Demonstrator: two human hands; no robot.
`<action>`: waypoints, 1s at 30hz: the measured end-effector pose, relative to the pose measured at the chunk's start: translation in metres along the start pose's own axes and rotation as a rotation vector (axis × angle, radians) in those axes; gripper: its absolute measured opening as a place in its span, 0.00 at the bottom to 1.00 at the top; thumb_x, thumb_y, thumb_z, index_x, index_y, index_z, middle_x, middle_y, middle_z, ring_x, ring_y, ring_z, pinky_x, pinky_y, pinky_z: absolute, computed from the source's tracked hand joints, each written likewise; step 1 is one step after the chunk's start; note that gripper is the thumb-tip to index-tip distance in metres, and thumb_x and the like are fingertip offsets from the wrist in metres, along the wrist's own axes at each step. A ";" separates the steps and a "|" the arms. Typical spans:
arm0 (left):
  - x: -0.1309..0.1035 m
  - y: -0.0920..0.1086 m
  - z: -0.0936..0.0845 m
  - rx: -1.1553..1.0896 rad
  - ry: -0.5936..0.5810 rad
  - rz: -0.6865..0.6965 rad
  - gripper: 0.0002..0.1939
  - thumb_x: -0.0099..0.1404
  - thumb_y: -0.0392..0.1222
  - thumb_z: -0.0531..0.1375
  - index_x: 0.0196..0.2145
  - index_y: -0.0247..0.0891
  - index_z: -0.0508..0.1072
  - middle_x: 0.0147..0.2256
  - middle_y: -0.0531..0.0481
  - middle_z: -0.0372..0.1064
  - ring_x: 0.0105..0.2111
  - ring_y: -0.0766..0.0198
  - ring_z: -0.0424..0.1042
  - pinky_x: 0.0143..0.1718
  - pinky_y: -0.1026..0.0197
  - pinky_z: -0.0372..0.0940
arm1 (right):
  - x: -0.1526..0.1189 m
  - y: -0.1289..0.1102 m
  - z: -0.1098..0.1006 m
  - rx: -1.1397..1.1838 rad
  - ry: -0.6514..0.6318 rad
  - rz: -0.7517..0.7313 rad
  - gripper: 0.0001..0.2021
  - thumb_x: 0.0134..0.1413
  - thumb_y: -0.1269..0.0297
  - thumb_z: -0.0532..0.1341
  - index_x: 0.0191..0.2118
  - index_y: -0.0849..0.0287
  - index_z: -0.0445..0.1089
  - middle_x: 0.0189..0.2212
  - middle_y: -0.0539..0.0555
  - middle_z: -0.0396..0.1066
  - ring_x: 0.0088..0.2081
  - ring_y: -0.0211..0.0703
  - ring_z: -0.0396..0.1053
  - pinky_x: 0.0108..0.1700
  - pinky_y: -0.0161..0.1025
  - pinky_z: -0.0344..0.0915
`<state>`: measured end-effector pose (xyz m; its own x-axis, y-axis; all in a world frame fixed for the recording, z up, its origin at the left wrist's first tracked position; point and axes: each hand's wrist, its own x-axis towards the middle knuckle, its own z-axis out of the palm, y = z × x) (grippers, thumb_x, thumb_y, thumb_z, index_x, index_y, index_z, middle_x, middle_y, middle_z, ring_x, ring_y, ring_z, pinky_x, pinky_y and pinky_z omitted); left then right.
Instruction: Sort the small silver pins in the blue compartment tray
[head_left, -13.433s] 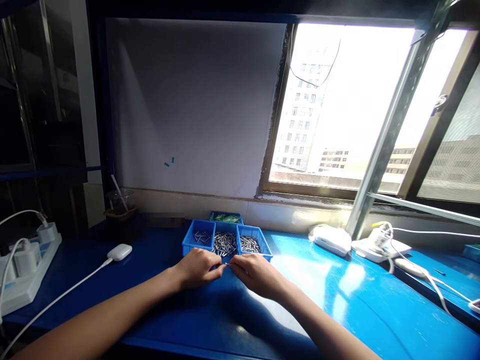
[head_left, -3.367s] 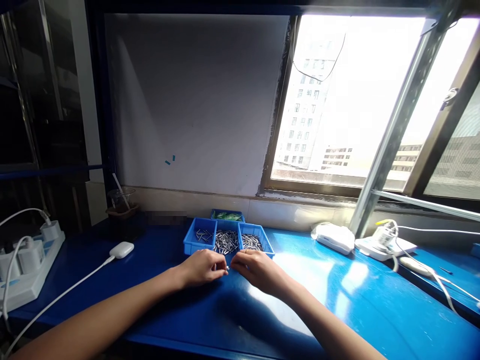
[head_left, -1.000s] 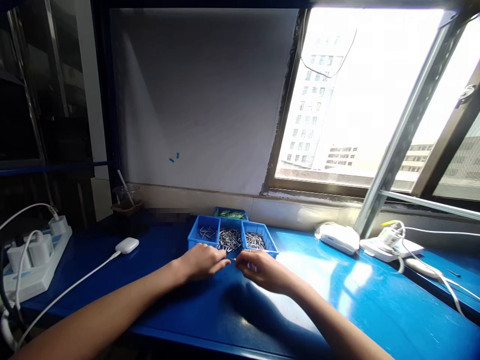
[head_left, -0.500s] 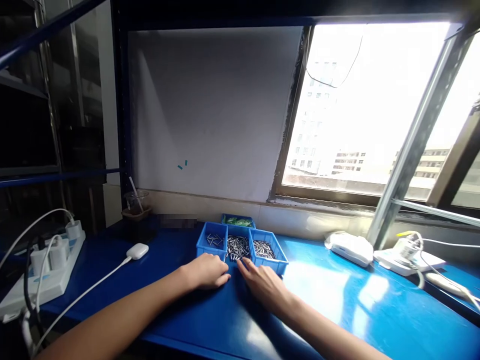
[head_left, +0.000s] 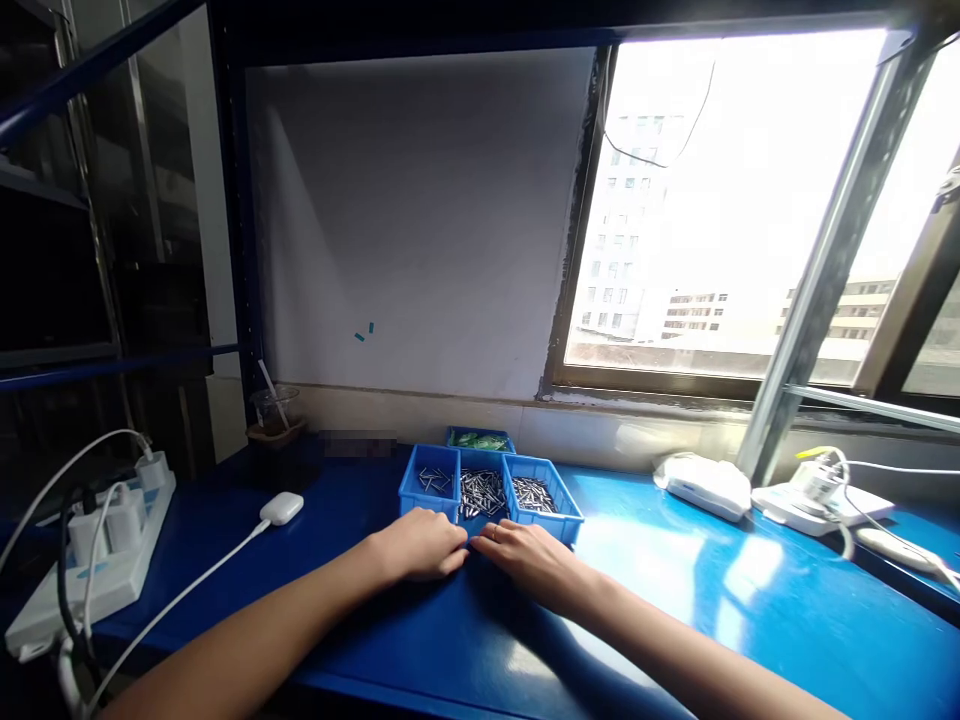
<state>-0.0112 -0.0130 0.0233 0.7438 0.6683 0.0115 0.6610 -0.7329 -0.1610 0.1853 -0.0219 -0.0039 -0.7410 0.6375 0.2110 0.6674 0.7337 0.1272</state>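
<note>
Grip: both hands are resting knuckles-up on the blue table (head_left: 675,600), fingers curled inward, with their fingertips nearly meeting. Whether either one is pinching a part cannot be told; anything between the fingertips is too small to make out. The left hand (head_left: 420,545) is lying just in front of the left tray (head_left: 430,482). The right hand (head_left: 534,560) is lying just in front of the middle tray (head_left: 480,492) and the right tray (head_left: 541,495).

The three blue trays are sitting side by side, touching, directly beyond the fingers. The left one is holding a few metal pins (head_left: 432,479); the middle and right ones are holding dense heaps of them. A fourth tray with green pieces (head_left: 480,440) is sitting behind the row, against the wall ledge.

Surroundings: a white earbud case (head_left: 282,508) is lying left of the trays, well apart from the left hand, with its white cable (head_left: 172,600) running toward the near table edge. A power strip (head_left: 90,560) with plugged chargers is occupying the far left. A plastic cup with a straw (head_left: 271,410) is standing near the back wall. To the right, well apart from the right hand, a white device (head_left: 709,483) and a second power strip (head_left: 821,500) with cables are lying below the window (head_left: 750,220). Nothing is standing between the hands and the trays.
</note>
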 end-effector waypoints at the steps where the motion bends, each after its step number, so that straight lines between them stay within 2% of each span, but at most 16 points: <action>1: 0.000 0.000 0.000 0.000 -0.002 -0.003 0.13 0.67 0.42 0.51 0.33 0.36 0.73 0.31 0.41 0.75 0.31 0.49 0.75 0.28 0.58 0.67 | -0.001 0.002 -0.002 -0.010 -0.025 -0.033 0.17 0.54 0.82 0.51 0.43 0.60 0.70 0.38 0.56 0.73 0.36 0.44 0.69 0.31 0.33 0.63; 4: 0.001 0.000 0.001 -0.016 0.024 -0.004 0.11 0.67 0.42 0.52 0.36 0.37 0.72 0.31 0.43 0.75 0.31 0.50 0.75 0.29 0.59 0.66 | -0.003 0.004 -0.008 0.041 -0.022 -0.044 0.19 0.53 0.83 0.49 0.44 0.60 0.70 0.39 0.55 0.72 0.38 0.43 0.68 0.37 0.34 0.64; 9: 0.003 0.002 0.008 -0.064 0.071 0.036 0.10 0.67 0.44 0.52 0.42 0.40 0.70 0.33 0.45 0.75 0.33 0.51 0.75 0.30 0.60 0.66 | -0.008 0.001 -0.008 0.184 0.013 -0.019 0.16 0.54 0.79 0.50 0.42 0.60 0.71 0.39 0.56 0.71 0.41 0.43 0.68 0.44 0.37 0.65; 14: 0.004 0.003 0.011 -0.087 0.078 0.035 0.12 0.67 0.43 0.53 0.46 0.40 0.68 0.34 0.45 0.75 0.34 0.52 0.75 0.30 0.61 0.65 | -0.011 0.004 -0.008 0.407 0.036 -0.035 0.12 0.50 0.77 0.54 0.35 0.60 0.74 0.37 0.55 0.71 0.38 0.41 0.69 0.42 0.34 0.66; 17: 0.005 0.002 0.012 -0.113 0.074 0.042 0.11 0.67 0.43 0.54 0.45 0.41 0.68 0.33 0.47 0.75 0.33 0.52 0.75 0.29 0.61 0.64 | -0.010 0.006 -0.007 0.481 0.048 0.032 0.15 0.50 0.79 0.53 0.38 0.60 0.74 0.36 0.54 0.72 0.36 0.40 0.70 0.41 0.33 0.66; 21: 0.007 0.000 0.015 -0.146 0.086 0.057 0.06 0.66 0.42 0.54 0.38 0.40 0.70 0.32 0.48 0.75 0.33 0.54 0.75 0.28 0.64 0.62 | -0.009 0.006 -0.008 0.475 0.074 0.076 0.15 0.52 0.77 0.53 0.41 0.59 0.73 0.35 0.54 0.72 0.35 0.41 0.70 0.39 0.33 0.65; 24: 0.008 0.000 0.018 -0.138 0.113 0.070 0.06 0.67 0.39 0.53 0.38 0.39 0.69 0.31 0.49 0.74 0.32 0.56 0.75 0.28 0.65 0.61 | -0.011 0.006 -0.013 0.424 0.109 0.100 0.14 0.54 0.76 0.54 0.42 0.60 0.73 0.36 0.54 0.73 0.35 0.41 0.70 0.39 0.33 0.65; 27: 0.009 0.000 0.020 -0.139 0.142 0.078 0.06 0.69 0.39 0.51 0.40 0.39 0.67 0.30 0.50 0.74 0.31 0.58 0.75 0.28 0.65 0.60 | -0.013 0.010 -0.020 0.342 0.047 0.151 0.09 0.55 0.71 0.56 0.36 0.61 0.75 0.31 0.54 0.74 0.31 0.41 0.70 0.35 0.33 0.64; 30: 0.009 -0.001 0.021 -0.139 0.164 0.061 0.07 0.70 0.40 0.49 0.41 0.39 0.65 0.30 0.50 0.73 0.29 0.58 0.74 0.27 0.65 0.59 | -0.016 0.013 -0.025 0.295 -0.020 0.179 0.11 0.58 0.69 0.55 0.33 0.59 0.75 0.28 0.53 0.75 0.28 0.40 0.70 0.31 0.33 0.62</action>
<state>-0.0070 -0.0035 0.0024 0.7817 0.6007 0.1678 0.6129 -0.7897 -0.0285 0.2075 -0.0278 0.0184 -0.6170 0.7649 0.1851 0.7393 0.6440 -0.1969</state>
